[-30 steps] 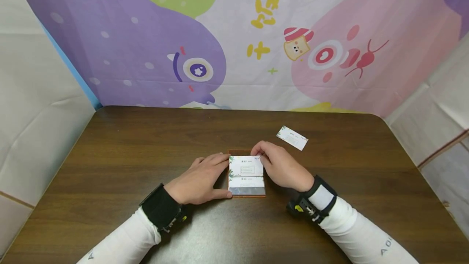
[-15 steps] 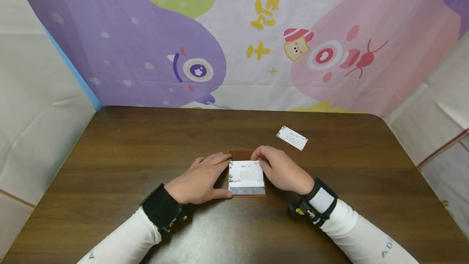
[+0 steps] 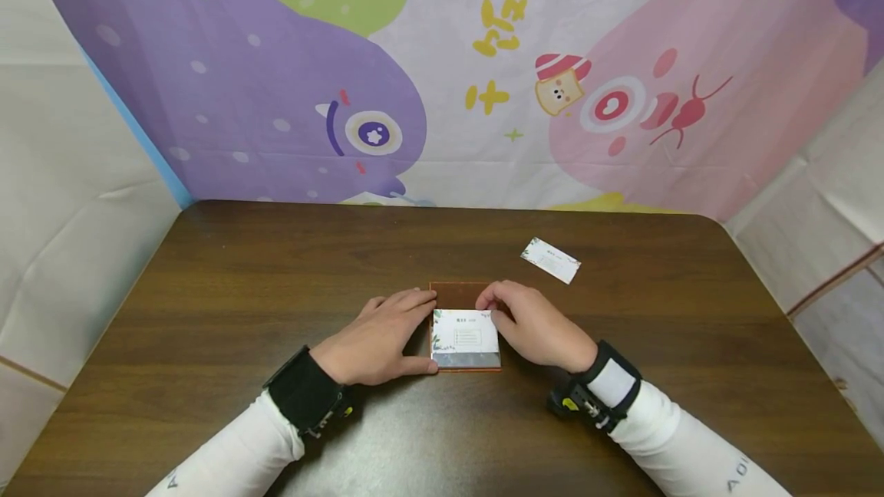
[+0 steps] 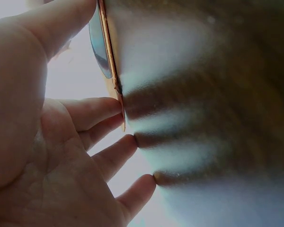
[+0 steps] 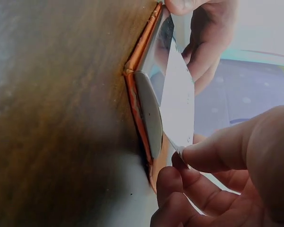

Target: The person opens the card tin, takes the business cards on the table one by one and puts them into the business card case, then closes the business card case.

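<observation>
A brown business card case (image 3: 456, 295) lies unfolded on the table, with a grey metallic plate (image 3: 466, 360) along its near part. One white business card (image 3: 466, 328) with green leaf print sits partly behind that plate. My right hand (image 3: 539, 328) pinches the card's far right corner between thumb and finger. Seen from the right wrist, the card (image 5: 177, 101) tilts up out of the metal holder (image 5: 149, 113). My left hand (image 3: 378, 340) rests along the case's left edge, fingers extended, thumb at the near corner. Its fingertips touch case and table in the left wrist view.
Another white business card (image 3: 551, 260) lies at an angle on the wooden table (image 3: 276, 251), beyond my right hand. A cartoon-printed cloth (image 3: 442, 83) hangs behind the table's far edge. Pale cloth walls stand at both sides.
My right hand has moved towards me, sliding the card down behind the metallic plate. More of the brown case shows beyond it. The left hand and the loose card have stayed put.
</observation>
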Motion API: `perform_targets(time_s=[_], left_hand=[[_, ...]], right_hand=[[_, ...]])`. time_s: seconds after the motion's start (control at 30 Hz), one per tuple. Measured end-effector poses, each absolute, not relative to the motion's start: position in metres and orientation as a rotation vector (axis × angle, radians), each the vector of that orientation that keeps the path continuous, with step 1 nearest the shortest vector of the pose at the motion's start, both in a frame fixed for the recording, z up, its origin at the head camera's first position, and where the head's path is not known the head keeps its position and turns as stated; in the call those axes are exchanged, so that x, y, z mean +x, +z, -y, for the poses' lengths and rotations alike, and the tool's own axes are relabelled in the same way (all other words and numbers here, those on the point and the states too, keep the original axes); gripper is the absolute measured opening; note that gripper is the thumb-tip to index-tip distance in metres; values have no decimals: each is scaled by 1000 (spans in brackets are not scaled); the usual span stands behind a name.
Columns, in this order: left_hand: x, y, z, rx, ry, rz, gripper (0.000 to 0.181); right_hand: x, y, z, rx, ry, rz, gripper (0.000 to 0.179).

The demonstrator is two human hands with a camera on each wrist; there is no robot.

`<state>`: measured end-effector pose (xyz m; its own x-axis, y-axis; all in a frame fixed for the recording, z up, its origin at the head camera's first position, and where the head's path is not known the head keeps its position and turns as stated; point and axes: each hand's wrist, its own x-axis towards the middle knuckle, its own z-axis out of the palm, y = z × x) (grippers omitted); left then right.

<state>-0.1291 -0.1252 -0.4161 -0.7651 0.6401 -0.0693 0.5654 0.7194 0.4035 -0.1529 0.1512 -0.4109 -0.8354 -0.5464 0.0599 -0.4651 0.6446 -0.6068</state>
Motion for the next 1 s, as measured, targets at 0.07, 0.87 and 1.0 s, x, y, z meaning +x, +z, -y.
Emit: perform_targets(time_s=[0.07,0.87,1.0], left_hand=[[-129,-416,125,963,538,-2719,91],[-128,-416,125,951,521,-2719,91],[-128,-415,125,948,521,-2717,91]], right_hand=[[-152,-412,-152,-850,-952,-2728,17],[-144,-418,-155,-887,-918,-2704,19],[-143,-419,-155,-899,-910,-2707,18]])
